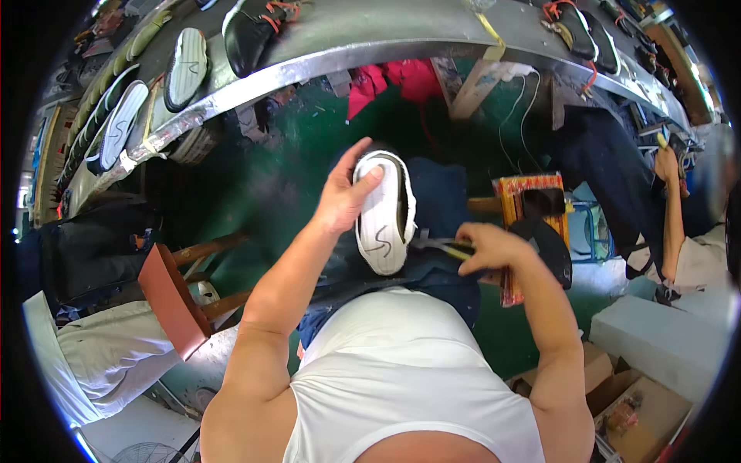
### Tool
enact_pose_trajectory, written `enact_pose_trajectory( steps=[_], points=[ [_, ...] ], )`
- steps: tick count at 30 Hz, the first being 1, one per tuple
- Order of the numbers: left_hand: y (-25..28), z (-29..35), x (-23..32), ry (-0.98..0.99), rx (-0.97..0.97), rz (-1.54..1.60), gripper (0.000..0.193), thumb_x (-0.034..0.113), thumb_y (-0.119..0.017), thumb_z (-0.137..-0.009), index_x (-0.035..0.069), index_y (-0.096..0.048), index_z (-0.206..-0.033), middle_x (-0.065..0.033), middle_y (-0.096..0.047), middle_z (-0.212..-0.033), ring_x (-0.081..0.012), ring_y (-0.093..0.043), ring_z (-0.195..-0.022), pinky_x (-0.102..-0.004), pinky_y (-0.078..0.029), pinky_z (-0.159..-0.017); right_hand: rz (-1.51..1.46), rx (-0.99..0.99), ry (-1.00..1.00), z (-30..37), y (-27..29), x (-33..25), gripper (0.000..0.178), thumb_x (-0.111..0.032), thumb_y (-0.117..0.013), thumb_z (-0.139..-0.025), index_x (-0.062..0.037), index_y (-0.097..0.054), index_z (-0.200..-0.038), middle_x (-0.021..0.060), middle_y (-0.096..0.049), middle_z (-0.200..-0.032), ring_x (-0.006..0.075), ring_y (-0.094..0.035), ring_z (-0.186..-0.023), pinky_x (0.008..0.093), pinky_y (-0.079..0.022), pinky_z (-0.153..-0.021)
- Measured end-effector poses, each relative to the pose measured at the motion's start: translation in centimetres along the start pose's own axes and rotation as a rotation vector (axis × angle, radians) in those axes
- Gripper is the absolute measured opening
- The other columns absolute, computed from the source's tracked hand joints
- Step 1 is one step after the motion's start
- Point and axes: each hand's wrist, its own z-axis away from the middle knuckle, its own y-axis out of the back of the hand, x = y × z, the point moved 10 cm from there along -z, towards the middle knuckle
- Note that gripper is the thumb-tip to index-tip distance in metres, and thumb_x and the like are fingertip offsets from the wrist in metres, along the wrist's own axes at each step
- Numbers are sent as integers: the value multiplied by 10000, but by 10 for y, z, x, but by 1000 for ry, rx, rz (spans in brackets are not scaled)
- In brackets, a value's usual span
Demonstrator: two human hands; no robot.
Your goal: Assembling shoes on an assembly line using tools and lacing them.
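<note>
A shoe being made (382, 220) is held sole up over my lap, its pale insole board facing me with a dark hand-drawn mark on it. White material stands up around its edge, with a dark gap along the right side. My left hand (347, 189) grips its far end, thumb pressed on the board and fingers around the outside. From the right, my right hand (490, 248) is closed around a pair of pliers (450, 247) with yellowish handles. The metal jaws lie close to the shoe's right edge; whether they touch it is unclear.
A curved metal bench (332, 58) runs across the far side. On it stand a dark shoe (248, 35) with orange laces and several upturned shoes at left. A wooden stool (181, 297) is on my left, a red-patterned box (532, 193) on my right. Another person's arm (673, 208) shows far right.
</note>
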Motion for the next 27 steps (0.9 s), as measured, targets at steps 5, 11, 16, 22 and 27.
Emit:
enact_pose_trajectory(
  steps=[5,11,16,22,27],
  points=[
    [7,19,-5,55,-88,3,715,149,-701,-915,87,-315,-1514,-99,-554,-1298,-186,-514,-1207,-338,-387,-1057,-512,175,15,1,36,2,397,-183,-720,-787,-2,-595,-1118,92,-638,-949,189,-634,-871,328,-511,-786],
    [13,29,-8,84,-135,-25,544,219,-570,-1006,148,-319,-1485,-65,-556,-1273,-164,-506,-1187,-324,-378,-1054,-736,85,98,9,-7,-88,282,-143,-567,-975,13,-569,-1209,74,-659,-995,116,-618,-831,263,-495,-756],
    [12,28,-7,85,-150,-152,506,273,-521,-1032,137,-331,-1481,-66,-563,-1264,-148,-496,-1180,-309,-366,-1057,-933,-7,146,-16,-29,-103,302,-169,-532,-1006,-9,-555,-1261,77,-635,-1152,118,-604,-976,289,-502,-799],
    [24,23,-7,3,-74,-364,458,228,-597,-997,85,-462,-1411,-52,-595,-1214,-131,-532,-1115,-289,-413,-1002,-979,-120,-43,-31,-26,-98,212,-213,-564,-986,-6,-596,-1015,101,-645,-856,225,-647,-750,374,-522,-710],
    [50,19,-25,-4,89,-200,422,168,-648,-961,70,-526,-1354,-40,-611,-1159,-131,-548,-1066,-274,-426,-969,-106,262,167,-58,6,-92,204,-164,-575,-947,35,-581,-987,239,-646,-915,434,-620,-804,448,-510,-721]
  ],
)
